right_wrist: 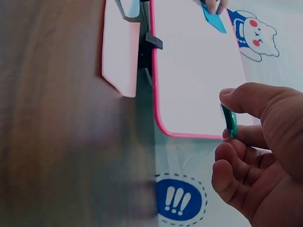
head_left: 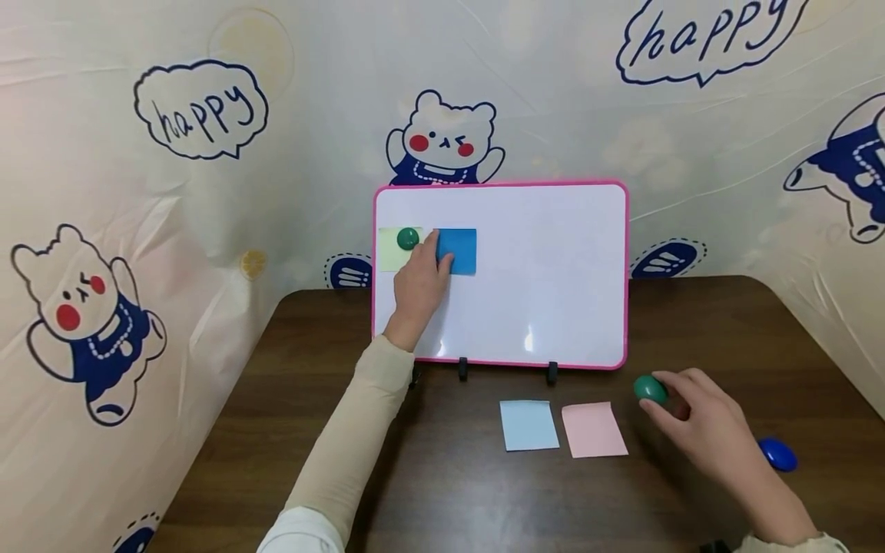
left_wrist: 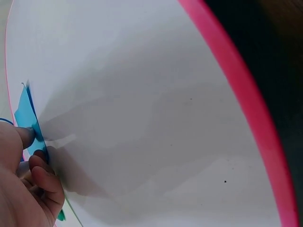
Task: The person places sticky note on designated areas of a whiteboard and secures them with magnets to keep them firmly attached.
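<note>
My left hand [head_left: 420, 283] presses a blue sticky note [head_left: 462, 252] against the whiteboard [head_left: 539, 307], with a finger at its left edge and the thumb on its face. In the left wrist view, the lower fingers of that hand are curled beside the note [left_wrist: 28, 113]. Just left of it, a pale green note [head_left: 390, 257] sits under a round green magnet [head_left: 408, 238]. Over the table at the right, my right hand [head_left: 715, 422] pinches another green magnet [head_left: 651, 390] between thumb and fingertip, its thin edge showing in the right wrist view.
A light blue note [head_left: 529, 426] and a pink note [head_left: 594, 430] lie on the brown table [head_left: 456, 499] before the board. Beside my right wrist lies a blue magnet [head_left: 778, 455]. Black clips [head_left: 551, 373] stand at the board's lower edge; a printed cloth [head_left: 318, 153] hangs behind.
</note>
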`<state>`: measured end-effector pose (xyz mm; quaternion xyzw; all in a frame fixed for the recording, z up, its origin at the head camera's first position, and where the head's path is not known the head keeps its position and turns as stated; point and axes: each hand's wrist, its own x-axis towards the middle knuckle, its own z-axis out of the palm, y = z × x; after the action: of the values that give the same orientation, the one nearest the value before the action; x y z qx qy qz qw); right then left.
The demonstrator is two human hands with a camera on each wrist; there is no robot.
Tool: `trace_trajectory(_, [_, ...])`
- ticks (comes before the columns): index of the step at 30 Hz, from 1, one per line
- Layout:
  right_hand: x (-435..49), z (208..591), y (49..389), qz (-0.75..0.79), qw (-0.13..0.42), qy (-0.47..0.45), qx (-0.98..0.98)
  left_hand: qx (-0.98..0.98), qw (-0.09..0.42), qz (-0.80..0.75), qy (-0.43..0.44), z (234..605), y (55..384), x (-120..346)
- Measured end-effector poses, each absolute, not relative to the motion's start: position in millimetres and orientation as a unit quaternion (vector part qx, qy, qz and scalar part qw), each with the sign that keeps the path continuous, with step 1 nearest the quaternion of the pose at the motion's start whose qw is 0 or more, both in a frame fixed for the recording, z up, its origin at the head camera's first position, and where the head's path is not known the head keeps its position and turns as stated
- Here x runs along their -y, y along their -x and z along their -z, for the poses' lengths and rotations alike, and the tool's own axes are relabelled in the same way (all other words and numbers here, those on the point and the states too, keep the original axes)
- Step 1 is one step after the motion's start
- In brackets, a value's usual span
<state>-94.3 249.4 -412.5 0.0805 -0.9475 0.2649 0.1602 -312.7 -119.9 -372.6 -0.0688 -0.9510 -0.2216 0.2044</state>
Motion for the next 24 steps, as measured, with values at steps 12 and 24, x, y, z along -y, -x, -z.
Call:
trace_trajectory(12, [-232, 406, 110, -0.273, 0.174, -0.112, 0.939, 0.951, 0.207, 0.217, 0.069, 376, 314, 120])
trace_trajectory(24, [-213, 391, 126, -0.286, 0.193, -0.152, 0.926, 0.949, 0.219, 0.215, 0.076, 377, 314, 121])
